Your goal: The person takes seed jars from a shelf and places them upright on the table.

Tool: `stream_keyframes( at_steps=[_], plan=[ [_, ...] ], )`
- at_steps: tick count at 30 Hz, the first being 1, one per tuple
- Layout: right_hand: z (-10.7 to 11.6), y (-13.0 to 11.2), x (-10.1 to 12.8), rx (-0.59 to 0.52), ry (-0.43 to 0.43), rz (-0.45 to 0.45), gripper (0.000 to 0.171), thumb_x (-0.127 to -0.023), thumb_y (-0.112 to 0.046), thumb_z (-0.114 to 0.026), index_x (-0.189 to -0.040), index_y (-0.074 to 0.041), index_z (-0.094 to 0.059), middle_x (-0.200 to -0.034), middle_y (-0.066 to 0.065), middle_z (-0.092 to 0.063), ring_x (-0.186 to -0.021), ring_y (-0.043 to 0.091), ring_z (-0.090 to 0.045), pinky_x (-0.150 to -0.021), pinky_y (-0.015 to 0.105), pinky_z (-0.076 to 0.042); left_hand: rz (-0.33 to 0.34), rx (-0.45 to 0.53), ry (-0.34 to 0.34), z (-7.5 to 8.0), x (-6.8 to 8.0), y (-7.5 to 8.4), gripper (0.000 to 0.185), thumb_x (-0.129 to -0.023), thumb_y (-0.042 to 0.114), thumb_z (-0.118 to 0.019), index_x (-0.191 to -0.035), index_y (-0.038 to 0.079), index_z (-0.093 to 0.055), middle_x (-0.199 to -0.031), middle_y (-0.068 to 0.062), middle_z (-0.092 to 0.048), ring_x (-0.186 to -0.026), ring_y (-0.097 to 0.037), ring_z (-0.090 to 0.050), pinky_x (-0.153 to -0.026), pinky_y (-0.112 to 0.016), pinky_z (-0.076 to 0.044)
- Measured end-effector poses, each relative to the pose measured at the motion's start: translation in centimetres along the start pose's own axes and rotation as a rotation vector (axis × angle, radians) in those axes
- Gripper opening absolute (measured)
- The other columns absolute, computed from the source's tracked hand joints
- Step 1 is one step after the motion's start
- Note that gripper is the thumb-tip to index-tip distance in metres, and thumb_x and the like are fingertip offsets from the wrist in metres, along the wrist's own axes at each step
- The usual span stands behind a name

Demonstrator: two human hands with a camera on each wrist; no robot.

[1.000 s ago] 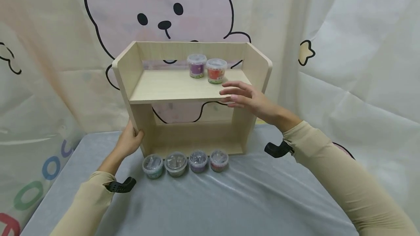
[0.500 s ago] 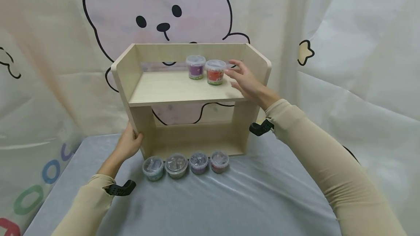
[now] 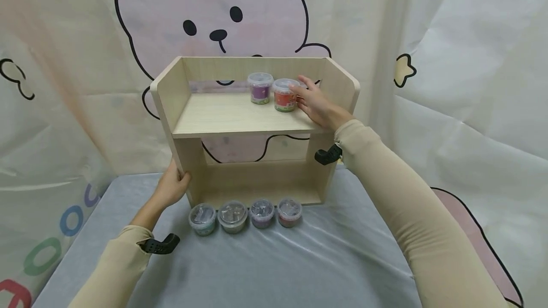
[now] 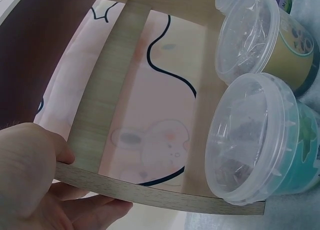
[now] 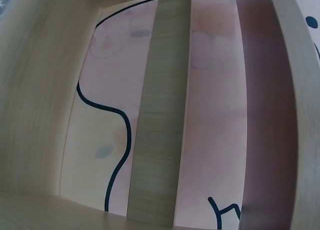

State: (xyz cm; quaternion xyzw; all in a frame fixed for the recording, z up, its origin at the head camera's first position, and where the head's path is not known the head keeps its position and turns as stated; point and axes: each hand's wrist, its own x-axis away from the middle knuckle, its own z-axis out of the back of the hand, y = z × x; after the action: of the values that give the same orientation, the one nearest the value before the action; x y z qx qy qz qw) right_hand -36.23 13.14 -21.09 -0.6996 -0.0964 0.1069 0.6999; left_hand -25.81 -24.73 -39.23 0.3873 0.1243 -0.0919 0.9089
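A pale wooden two-tier shelf [image 3: 222, 115] stands on the table. My left hand [image 3: 170, 187] grips the edge of its left side panel; in the left wrist view, the thumb [image 4: 62, 147] lies inside and the fingers lie outside. On the upper tier stand a purple-labelled clear-lidded tub [image 3: 260, 90] and, to its right, a red-labelled tub [image 3: 284, 99]. My right hand [image 3: 318, 103] holds the red-labelled tub by its right side, thumb over its near edge, partly covering it. The right wrist view shows the shelf's interior, not the hand.
Several lidded tubs stand in a row before the shelf: a teal tub [image 3: 202, 220], a yellowish tub [image 3: 233, 217], a purple tub [image 3: 262, 214] and a reddish tub [image 3: 289, 213]. A grey-blue cloth [image 3: 274, 270] covers the table. A printed curtain [image 3: 368, 37] hangs behind.
My right hand has risen from the upper tier's front edge, moved inward, and closed on the red-labelled tub's right side. My left hand keeps its grip on the shelf; the tubs have not moved.
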Motion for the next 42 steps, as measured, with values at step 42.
stream_keyframes(
  at_steps=[42],
  plan=[
    [0.4,0.4,-0.2,0.169,-0.045,0.024,0.066,-0.102,-0.018,-0.059,-0.16,-0.013,-0.028,-0.161,0.013,-0.038,-0.149,0.02,-0.038,-0.123,0.032,-0.032,0.041,0.025,0.002,-0.3,0.2,0.4,0.058,-0.1,0.009,-0.044,-0.153,0.002,-0.021,-0.144,-0.037,-0.045,-0.133,-0.057,-0.046,-0.105,-0.07,-0.04]
  ],
)
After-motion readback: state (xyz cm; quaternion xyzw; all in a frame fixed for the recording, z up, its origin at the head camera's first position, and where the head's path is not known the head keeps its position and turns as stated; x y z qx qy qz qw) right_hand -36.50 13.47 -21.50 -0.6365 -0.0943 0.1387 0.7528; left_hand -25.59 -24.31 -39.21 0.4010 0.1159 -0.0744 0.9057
